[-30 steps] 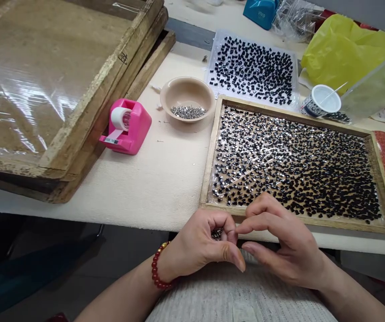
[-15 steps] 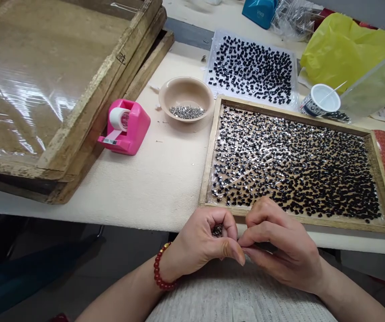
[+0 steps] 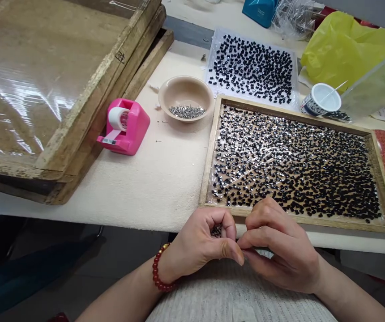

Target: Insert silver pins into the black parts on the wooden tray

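My left hand (image 3: 206,243), with a red bead bracelet (image 3: 159,268) at the wrist, is curled around a cluster of small metal pins (image 3: 216,230). My right hand (image 3: 280,250) is closed in a pinch against the left thumb and fingertips; whatever it pinches is too small to make out. Both hands are above my lap, at the near edge of a wooden-framed tray (image 3: 209,165) covered with many small black pieces (image 3: 296,165). A beige bowl (image 3: 186,89) holding more metal pins stands beyond the left hand.
A pink tape dispenser (image 3: 135,129) sits left of the bowl, beside stacked wooden frames (image 3: 78,107). Behind the tray lie a white sheet with black pieces (image 3: 253,67), a white cup (image 3: 325,98) and a yellow bag (image 3: 350,53). Several loose pins lie near the bowl.
Both hands keep nearly the same pose and place, with only a very slight shift of the fingers. The objects on the table have not moved.
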Demonstrator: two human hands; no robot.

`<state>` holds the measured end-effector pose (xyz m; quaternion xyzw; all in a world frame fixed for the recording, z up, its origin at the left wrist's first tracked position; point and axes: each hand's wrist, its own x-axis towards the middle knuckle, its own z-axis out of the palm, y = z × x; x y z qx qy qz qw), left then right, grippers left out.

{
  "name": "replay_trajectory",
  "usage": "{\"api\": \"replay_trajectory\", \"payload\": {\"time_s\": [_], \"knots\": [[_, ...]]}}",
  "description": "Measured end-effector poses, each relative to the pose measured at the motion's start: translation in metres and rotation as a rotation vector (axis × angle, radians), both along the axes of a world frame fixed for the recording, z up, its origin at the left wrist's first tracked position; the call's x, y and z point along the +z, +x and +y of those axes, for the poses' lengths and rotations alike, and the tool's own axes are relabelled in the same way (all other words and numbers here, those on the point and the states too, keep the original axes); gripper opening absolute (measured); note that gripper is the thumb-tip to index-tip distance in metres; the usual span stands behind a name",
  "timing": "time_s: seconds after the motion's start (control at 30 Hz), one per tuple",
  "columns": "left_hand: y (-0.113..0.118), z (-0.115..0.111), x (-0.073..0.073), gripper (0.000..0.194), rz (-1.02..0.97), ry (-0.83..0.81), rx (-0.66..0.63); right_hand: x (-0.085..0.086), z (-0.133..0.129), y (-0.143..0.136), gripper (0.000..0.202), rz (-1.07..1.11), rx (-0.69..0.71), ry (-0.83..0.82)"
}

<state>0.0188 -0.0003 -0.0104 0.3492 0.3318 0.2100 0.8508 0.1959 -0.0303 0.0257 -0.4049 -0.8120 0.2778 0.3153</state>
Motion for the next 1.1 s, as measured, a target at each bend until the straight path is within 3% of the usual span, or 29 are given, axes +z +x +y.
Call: {"api": "replay_trajectory", "payload": {"time_s": [0.23,0.43,0.67,0.87,1.0,1.1], "knots": [[0.000,0.000,-0.002,0.042,-0.020,0.062,-0.025,0.001,0.002,0.001,0.012,0.005,-0.008,0.006],[-0.010,-0.001,0.005,0.044,-0.014,0.081,-0.066,-0.012,0.015,0.009,0.007,-0.222,-0.243,0.096],[-0.016,-0.001,0.009,0.030,0.001,0.190,-0.198,-0.017,0.023,0.004,0.009,-0.505,-0.170,0.207],[-0.015,-0.003,0.005,0.021,-0.042,0.092,-0.243,-0.014,0.027,0.002,0.009,-0.663,-0.111,0.234],[-0.016,-0.003,0.001,0.030,-0.073,0.091,-0.231,-0.011,0.028,-0.001,0.010,-0.708,-0.089,0.233],[-0.017,0.000,0.003,0.034,-0.039,0.208,-0.224,-0.010,0.029,-0.002,0.011,-0.714,-0.077,0.225]]}}
